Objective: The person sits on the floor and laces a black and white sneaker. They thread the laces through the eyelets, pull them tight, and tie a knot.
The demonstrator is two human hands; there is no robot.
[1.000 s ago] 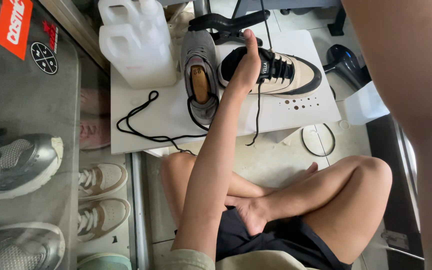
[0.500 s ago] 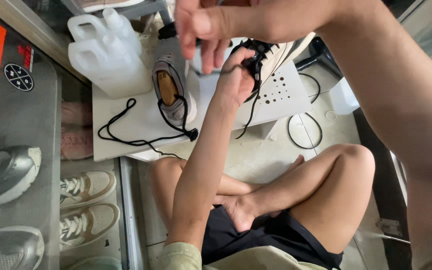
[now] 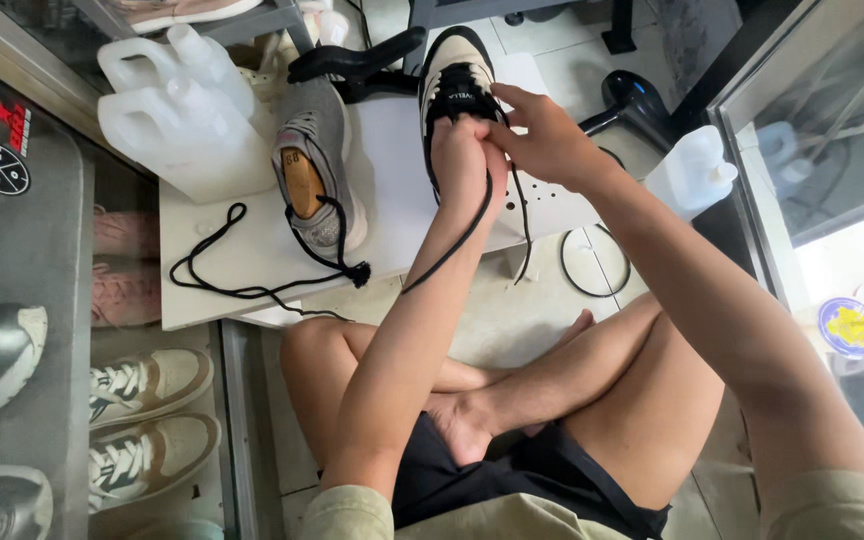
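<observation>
Grip, left hand (image 3: 460,160): closed over the lacing area of the black and cream sneaker (image 3: 455,75), fingers curled around its tongue and the black lace (image 3: 457,245).
Grip, right hand (image 3: 549,135): fingers pinched narrow on the same lace, right against the left hand's knuckles, the two hands touching.
Sneaker, place: under both hands, resting on the white board (image 3: 392,160).
Sneaker, axis: long axis runs straight away from the person; the end beyond the hands points to the far edge of the board, and which end is the toe I cannot tell for sure.
Lace: hangs from the grip in a loop toward the person, crossing the left forearm, with a second strand dropping off the near edge of the board.
Left of the grip: a grey sneaker (image 3: 320,160) with a wooden shoe tree inside, its long axis nearly parallel to the held shoe, just beside it but apart.
Further left: a loose black lace (image 3: 222,275) trailing over the board, then two translucent plastic jugs (image 3: 177,105).
Beyond the grip: a black clamp-like tool (image 3: 357,60) near the far ends of both shoes.
Right of the grip: a black hair dryer (image 3: 632,100) and a small white bottle (image 3: 692,170) on the floor.
Far left: a glass case with beige sneakers (image 3: 147,420) inside.
</observation>
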